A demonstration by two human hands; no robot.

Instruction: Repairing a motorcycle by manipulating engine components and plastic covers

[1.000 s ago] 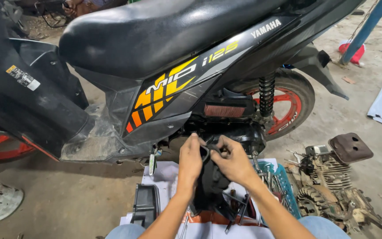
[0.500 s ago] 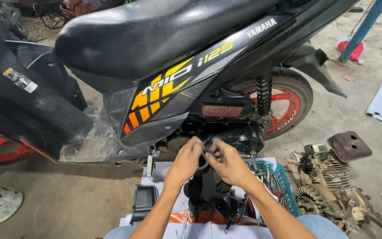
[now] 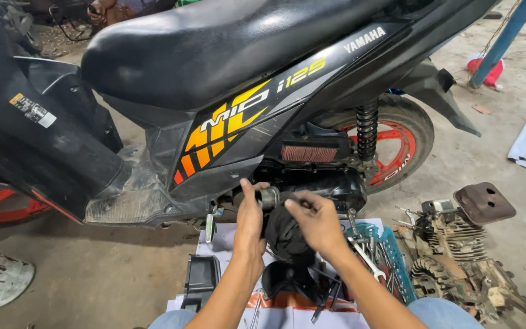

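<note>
- Metal part [image 3: 268,197] under the scooter [image 3: 226,91]: our left hand [image 3: 249,224] closes its fingers on it.
- Our right hand [image 3: 315,220] pinches something small; we cannot tell what.
- White rectangular sticker [image 3: 33,110] on the front panel.

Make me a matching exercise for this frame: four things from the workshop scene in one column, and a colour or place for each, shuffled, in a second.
Things:
1. scooter seat
2. rear wheel rim
3. tool basket
4. old engine block

Descriptions:
A. red-orange
B. teal, beside the right hand
C. black
D. on the floor at far right, finned

Pairs: 1-C, 2-A, 3-B, 4-D
</note>
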